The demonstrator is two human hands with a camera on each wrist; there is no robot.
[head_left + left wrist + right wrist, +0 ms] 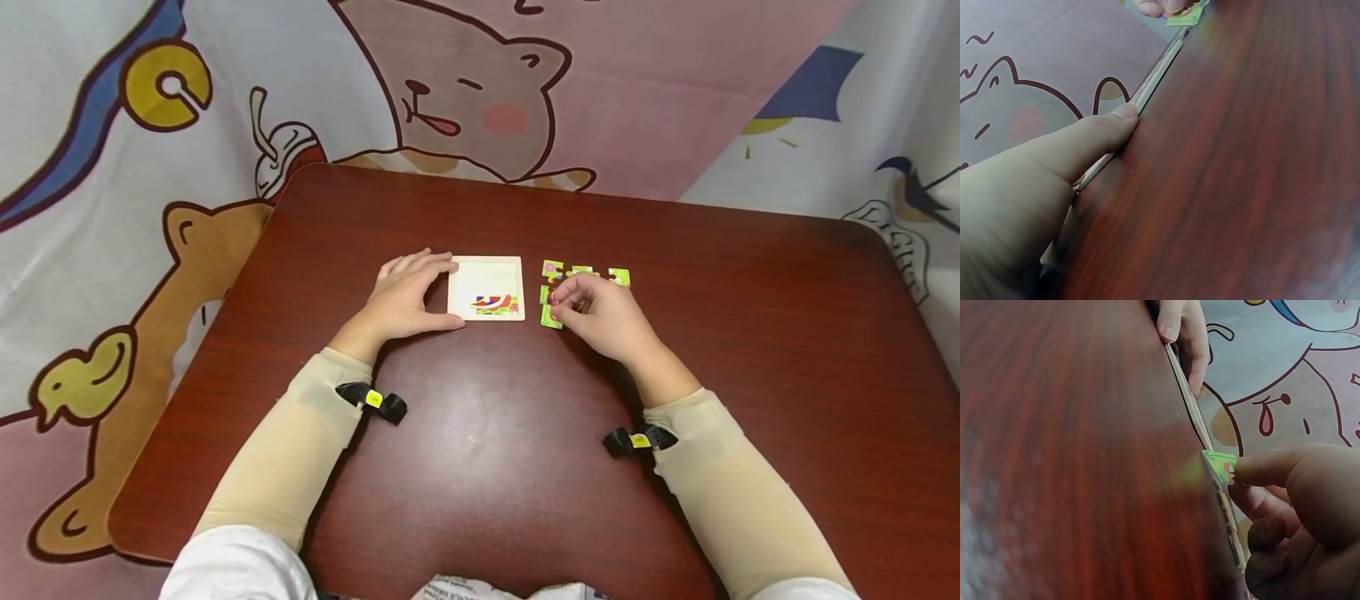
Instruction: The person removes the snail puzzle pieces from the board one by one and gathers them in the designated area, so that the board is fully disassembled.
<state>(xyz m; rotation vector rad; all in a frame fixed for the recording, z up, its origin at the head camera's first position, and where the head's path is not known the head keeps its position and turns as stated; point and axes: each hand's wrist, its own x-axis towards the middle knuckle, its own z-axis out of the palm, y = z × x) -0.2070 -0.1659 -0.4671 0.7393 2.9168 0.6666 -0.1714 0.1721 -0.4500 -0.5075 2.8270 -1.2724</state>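
Note:
A square, pale puzzle tray point(485, 279) lies on the table, with a few joined pieces point(495, 305) in its lower right part. My left hand point(408, 296) holds the tray by its left side, thumb at the near corner and fingers at the far one. In the left wrist view, the thumb point(1124, 114) lies against the tray's edge. Right of the tray, my right hand point(603, 315) is over a group of loose puzzle pieces point(552, 268) and partly covers them. Its thumb and fingers pinch a green puzzle piece point(1221, 464), which stands tilted in the right wrist view.
The dark red wooden table point(480, 467) has a cartoon-printed cloth point(465, 83) behind it. Black straps with cameras point(390, 406) sit on both wrists. Crumpled printed material point(495, 588) shows at the table's near edge.

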